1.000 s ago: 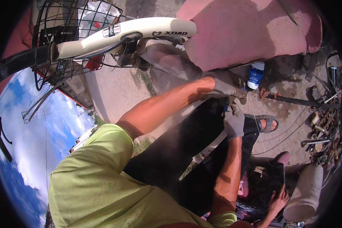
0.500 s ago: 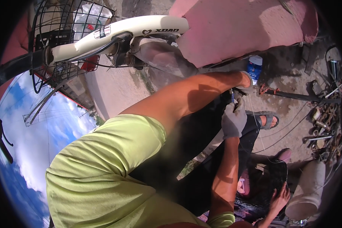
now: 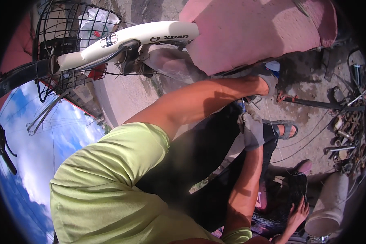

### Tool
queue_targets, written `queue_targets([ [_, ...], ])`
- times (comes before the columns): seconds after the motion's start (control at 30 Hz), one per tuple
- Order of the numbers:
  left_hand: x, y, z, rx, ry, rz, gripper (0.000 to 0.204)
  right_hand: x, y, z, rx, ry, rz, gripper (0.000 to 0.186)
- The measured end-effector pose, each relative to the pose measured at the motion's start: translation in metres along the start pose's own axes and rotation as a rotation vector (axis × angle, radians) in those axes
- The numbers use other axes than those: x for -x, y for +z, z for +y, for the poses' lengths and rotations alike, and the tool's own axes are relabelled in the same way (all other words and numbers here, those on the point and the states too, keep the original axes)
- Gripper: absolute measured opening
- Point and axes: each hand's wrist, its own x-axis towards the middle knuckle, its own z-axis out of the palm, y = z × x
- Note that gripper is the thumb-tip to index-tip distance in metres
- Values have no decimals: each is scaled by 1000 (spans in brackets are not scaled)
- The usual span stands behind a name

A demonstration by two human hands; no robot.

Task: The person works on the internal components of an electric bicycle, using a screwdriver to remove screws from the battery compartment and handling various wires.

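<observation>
My left hand [image 3: 266,83], in a grey glove, reaches over beside a blue bottle [image 3: 274,70] with a white lid and partly hides it; its fingers are mostly out of sight beneath the wrist. Just below it my right hand [image 3: 251,125], also gloved, is closed on a small blue tool [image 3: 243,106], too small to identify, held upright over my dark trouser leg. A thin pale wire [image 3: 277,145] hangs down past the right hand toward the ground.
A cream bicycle frame [image 3: 130,32] with a wire basket [image 3: 61,20] crosses the top left, beside a pink slab [image 3: 252,28]. Metal parts [image 3: 341,134], a bar [image 3: 313,103] and a pale bucket [image 3: 325,203] lie right. Another person's hand [image 3: 300,211] touches a dark textured object below.
My left arm has swung up and right, so its hand now covers much of the bottle. My right hand has stayed low, shifting slightly with the blue tool in it.
</observation>
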Motion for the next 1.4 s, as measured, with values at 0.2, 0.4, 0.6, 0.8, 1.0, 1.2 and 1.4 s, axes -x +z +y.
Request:
queue_targets([
  [0.2,151,-75,16,608,41,297,30,1,-9,-3,94,-69,-65,34],
  [0.4,190,39,-53,978,-93,390,22,7,-3,-11,-22,-42,-68,18],
  [0.6,187,-1,-22,1549,-82,166,28,-1,-12,-9,-208,11,-42,18],
  [0.8,189,16,-31,1463,67,312,19,6,-1,-9,-287,26,-132,18],
  [1.0,209,-4,-19,1144,-402,289,23,8,4,10,-150,-68,-78,23],
  [1.2,209,12,-49,616,-267,273,20,14,24,30,-227,-75,-23,36],
  [1.4,222,7,-50,1332,-171,1,26,18,32,30,-261,-86,51,9],
])
